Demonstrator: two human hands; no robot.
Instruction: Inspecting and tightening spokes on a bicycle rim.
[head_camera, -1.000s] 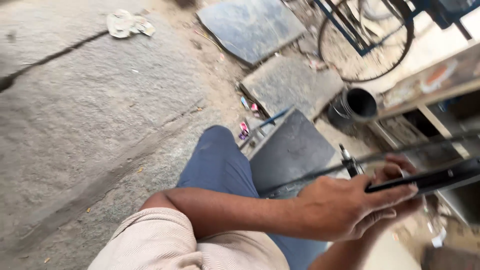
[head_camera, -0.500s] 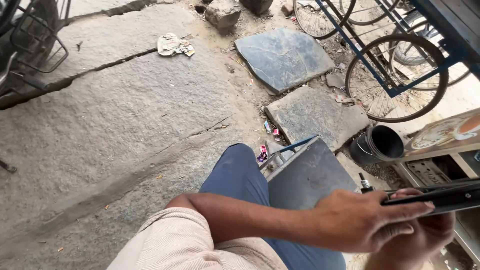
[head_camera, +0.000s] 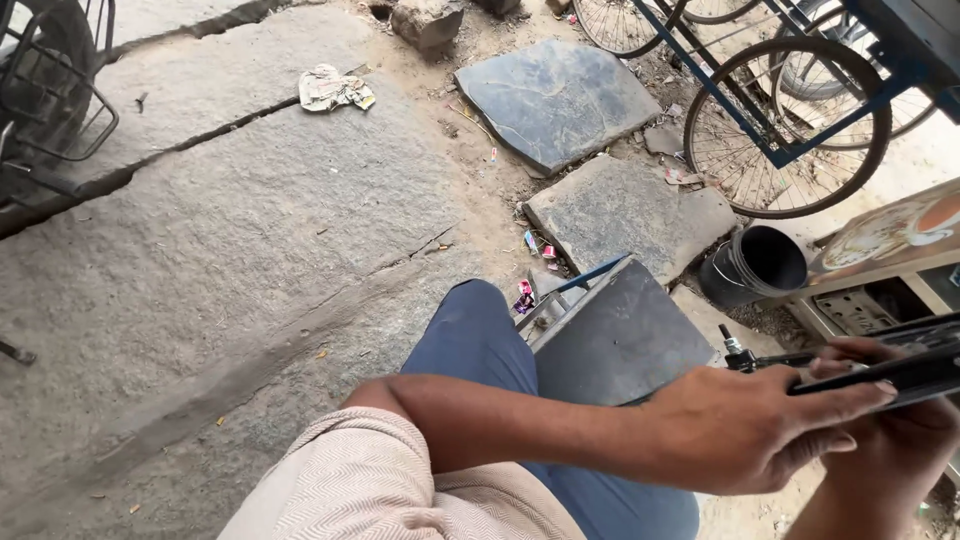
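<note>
My left hand (head_camera: 745, 435) reaches across my blue-trousered knee (head_camera: 475, 335), its fingers stretched along a thin black bicycle rim or tyre (head_camera: 935, 368) at the lower right. My right hand (head_camera: 895, 440) is behind and under the same black strip, fingers curled over its top edge. A small valve stem (head_camera: 735, 352) sticks up from the strip just left of my fingers. The strip runs out of the frame to the right, so most of it is hidden.
A dark flat metal box (head_camera: 620, 340) lies beside my knee. A black bucket (head_camera: 755, 265) stands beyond it, next to a wooden cart (head_camera: 890, 245). Spoked wheels on a blue frame (head_camera: 790, 130), two stone slabs (head_camera: 560, 95), crumpled paper (head_camera: 335, 88) and cracked rock ground (head_camera: 250, 230) surround me.
The view has swung up and left, showing more ground and the wheels. Both hands stay on the black strip and now sit lower and further right in the frame.
</note>
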